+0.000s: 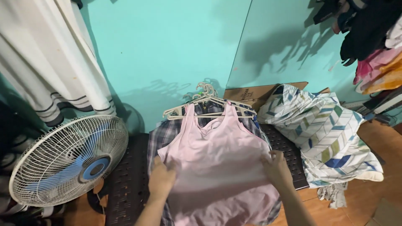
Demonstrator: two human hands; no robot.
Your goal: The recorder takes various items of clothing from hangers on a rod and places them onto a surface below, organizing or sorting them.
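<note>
Two hands press on a pink sleeveless top [217, 163] lying on a hanger [201, 102] over a plaid shirt [161, 138]: the left hand [161, 180] pinches its left edge, the right hand [276, 169] grips its right side. An electric fan [69, 161] stands left of the left hand, a patterned pillow [326, 134] right of the right hand

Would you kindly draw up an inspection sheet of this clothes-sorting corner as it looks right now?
Surface: dark slatted platform on an orange floor.
Job's things: pink sleeveless top on a pale hanger, atop a plaid shirt.
Clutter: patterned pillow, cardboard, rag on floor.
Hands: left hand and right hand both pinch the pink top's sides.
Cables: nothing seen.
Surroundings: white fan, striped curtain, teal wall, hanging clothes.
</note>
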